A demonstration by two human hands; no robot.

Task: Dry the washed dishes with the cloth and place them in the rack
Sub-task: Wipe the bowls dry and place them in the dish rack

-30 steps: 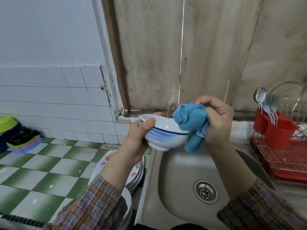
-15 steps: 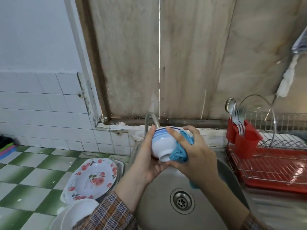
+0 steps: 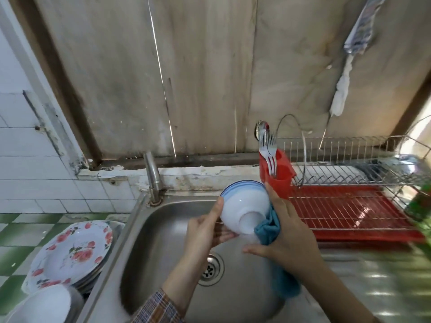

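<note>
While the left hand (image 3: 203,234) grips the blue-rimmed bowl (image 3: 242,206), thumb up its side and fingers curled beneath, the right hand (image 3: 291,238) holds the blue cloth (image 3: 268,227) against the bowl's right side. The bowl is tilted, foot toward the camera, over the sink (image 3: 163,229), just left of the red rack (image 3: 349,213). Most of the right hand's fingers are hidden behind cloth and bowl. The cloth's tail hangs blurred under the wrist.

No writing, brand, number or sign can be read anywhere in the view. The patterned packet (image 3: 360,24) hanging high on the wall at the right and the green object (image 3: 419,206) at the right edge are too blurred to show any print.
</note>
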